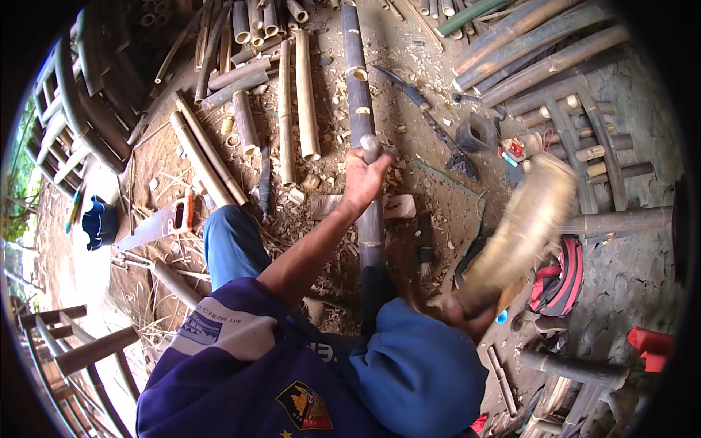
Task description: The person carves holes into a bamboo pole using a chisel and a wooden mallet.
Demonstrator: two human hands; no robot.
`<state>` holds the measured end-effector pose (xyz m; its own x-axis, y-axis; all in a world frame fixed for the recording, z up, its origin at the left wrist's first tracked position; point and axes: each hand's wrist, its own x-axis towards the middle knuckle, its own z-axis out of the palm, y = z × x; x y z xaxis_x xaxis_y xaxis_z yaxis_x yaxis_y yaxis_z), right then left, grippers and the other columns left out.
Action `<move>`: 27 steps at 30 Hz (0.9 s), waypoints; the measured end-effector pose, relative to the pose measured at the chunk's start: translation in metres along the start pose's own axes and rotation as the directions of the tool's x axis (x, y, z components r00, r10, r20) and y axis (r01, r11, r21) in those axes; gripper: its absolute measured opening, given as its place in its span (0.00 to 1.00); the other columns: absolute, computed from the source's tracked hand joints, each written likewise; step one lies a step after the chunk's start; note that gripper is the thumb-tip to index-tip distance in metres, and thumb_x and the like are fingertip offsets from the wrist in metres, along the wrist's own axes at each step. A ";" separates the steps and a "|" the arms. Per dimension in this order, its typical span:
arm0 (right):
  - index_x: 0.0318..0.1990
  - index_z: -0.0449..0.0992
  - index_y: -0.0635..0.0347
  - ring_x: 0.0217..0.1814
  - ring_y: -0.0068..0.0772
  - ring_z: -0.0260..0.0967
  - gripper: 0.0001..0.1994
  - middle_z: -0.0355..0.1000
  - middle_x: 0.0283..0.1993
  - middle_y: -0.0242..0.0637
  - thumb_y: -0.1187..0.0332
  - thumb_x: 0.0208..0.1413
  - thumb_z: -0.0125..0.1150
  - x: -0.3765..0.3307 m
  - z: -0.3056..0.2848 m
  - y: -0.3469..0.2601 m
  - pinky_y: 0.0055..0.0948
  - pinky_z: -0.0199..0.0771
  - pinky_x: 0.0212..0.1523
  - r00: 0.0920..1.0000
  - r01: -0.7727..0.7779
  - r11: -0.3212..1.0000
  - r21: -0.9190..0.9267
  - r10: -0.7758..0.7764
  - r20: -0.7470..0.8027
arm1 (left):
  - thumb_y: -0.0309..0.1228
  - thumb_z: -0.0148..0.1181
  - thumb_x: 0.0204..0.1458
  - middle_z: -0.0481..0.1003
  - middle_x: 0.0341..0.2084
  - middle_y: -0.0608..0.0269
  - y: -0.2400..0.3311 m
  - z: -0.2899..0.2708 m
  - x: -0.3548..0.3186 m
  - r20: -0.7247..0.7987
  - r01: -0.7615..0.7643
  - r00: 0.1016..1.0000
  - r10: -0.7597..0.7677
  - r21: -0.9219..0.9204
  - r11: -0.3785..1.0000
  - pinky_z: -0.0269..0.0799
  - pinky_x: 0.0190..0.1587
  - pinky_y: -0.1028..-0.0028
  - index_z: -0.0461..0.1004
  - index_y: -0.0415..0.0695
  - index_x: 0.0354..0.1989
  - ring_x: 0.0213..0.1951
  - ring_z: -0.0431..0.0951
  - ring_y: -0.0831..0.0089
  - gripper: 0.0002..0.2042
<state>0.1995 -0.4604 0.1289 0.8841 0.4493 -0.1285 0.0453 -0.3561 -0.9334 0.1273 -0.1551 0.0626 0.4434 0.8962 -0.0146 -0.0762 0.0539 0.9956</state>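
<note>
The left hand [365, 179] is closed around the handle of a chisel-like tool [371, 148], whose end is set against a long dark bamboo pole [359, 87]. The pole runs from under the person's knees straight away from the grip. The right hand [456, 314] is clenched on the handle of a wooden mallet [522, 226], raised to the right of the pole and blurred by motion.

Judged step: striking the tool to cut or split the pole. The next move calls for a square blow on the tool's head while the left hand keeps it steady on the pole.

Beyond the grip lie cut bamboo lengths [303, 95] on a dirt floor [409, 44] littered with chips. A handsaw [157, 226] lies to the left; a large knife [405, 87] rests beyond to the right.
</note>
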 end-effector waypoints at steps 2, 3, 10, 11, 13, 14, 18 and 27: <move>0.70 0.47 0.70 0.63 0.51 0.63 0.49 0.61 0.63 0.58 0.64 0.41 0.68 0.009 -0.016 -0.019 0.45 0.60 0.66 1.000 -0.011 1.000 0.011 0.011 -0.001 | 0.29 0.58 0.46 0.71 0.23 0.68 -0.028 0.016 -0.014 0.371 -0.461 0.853 0.368 0.205 0.863 0.72 0.31 0.71 0.73 0.47 0.26 0.28 0.71 0.76 0.01; 0.69 0.47 0.71 0.56 0.45 0.68 0.46 0.63 0.59 0.55 0.68 0.44 0.67 0.014 -0.019 -0.016 0.43 0.65 0.62 0.998 0.059 0.998 0.016 -0.058 -0.027 | 0.30 0.60 0.42 0.70 0.23 0.66 -0.034 0.026 -0.029 0.527 -0.686 0.689 0.497 0.252 0.683 0.73 0.35 0.70 0.75 0.48 0.29 0.30 0.72 0.73 0.05; 0.71 0.45 0.70 0.64 0.47 0.62 0.47 0.60 0.64 0.55 0.73 0.44 0.66 0.017 -0.021 0.008 0.42 0.59 0.66 0.987 -0.143 0.966 0.217 0.122 0.104 | 0.34 0.67 0.33 0.68 0.33 0.61 -0.072 0.035 -0.096 0.749 -0.696 0.587 0.309 0.271 0.665 0.66 0.44 0.62 0.77 0.49 0.29 0.40 0.73 0.60 0.12; 0.71 0.45 0.70 0.66 0.47 0.60 0.47 0.58 0.65 0.55 0.73 0.44 0.66 0.016 -0.019 0.015 0.42 0.58 0.67 0.992 -0.106 0.968 0.226 0.086 0.097 | 0.34 0.67 0.33 0.68 0.33 0.60 -0.072 0.034 -0.096 0.753 -0.685 0.593 0.287 0.282 0.672 0.66 0.44 0.62 0.77 0.49 0.29 0.40 0.72 0.59 0.12; 0.71 0.45 0.70 0.68 0.47 0.58 0.48 0.57 0.67 0.54 0.74 0.43 0.67 0.018 -0.020 0.029 0.41 0.56 0.69 0.992 -0.069 0.981 0.181 0.049 0.113 | 0.34 0.67 0.33 0.68 0.33 0.61 -0.071 0.035 -0.096 0.753 -0.696 0.588 0.294 0.286 0.659 0.65 0.43 0.62 0.77 0.49 0.29 0.40 0.72 0.59 0.11; 0.71 0.45 0.69 0.69 0.47 0.57 0.48 0.56 0.67 0.53 0.74 0.43 0.67 0.019 -0.025 0.036 0.41 0.55 0.69 0.990 -0.066 0.990 0.127 0.049 0.136 | 0.34 0.67 0.33 0.68 0.33 0.61 -0.070 0.035 -0.095 0.753 -0.703 0.586 0.301 0.288 0.650 0.65 0.43 0.62 0.77 0.49 0.28 0.40 0.72 0.60 0.11; 0.71 0.46 0.69 0.70 0.47 0.56 0.49 0.56 0.68 0.52 0.73 0.41 0.68 0.017 -0.032 0.066 0.41 0.54 0.69 0.993 -0.094 0.991 0.093 0.086 0.079 | 0.34 0.67 0.31 0.68 0.33 0.61 -0.073 0.039 -0.094 0.762 -0.709 0.579 0.288 0.297 0.640 0.65 0.44 0.63 0.77 0.49 0.28 0.40 0.72 0.59 0.12; 0.61 0.58 0.69 0.46 0.37 0.70 0.39 0.68 0.46 0.47 0.66 0.42 0.70 0.020 -0.054 0.043 0.35 0.71 0.50 0.996 0.094 0.972 0.216 -0.091 -0.024 | 0.33 0.63 0.29 0.70 0.29 0.52 -0.063 0.042 -0.075 0.663 -0.548 0.700 0.265 0.261 0.795 0.70 0.39 0.55 0.76 0.43 0.28 0.36 0.75 0.48 0.14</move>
<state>0.2442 -0.5107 0.1047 0.8872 0.4600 -0.0347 0.0269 -0.1267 -0.9916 0.1362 -0.2446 0.0047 0.8825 0.3495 0.3148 -0.0705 -0.5634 0.8232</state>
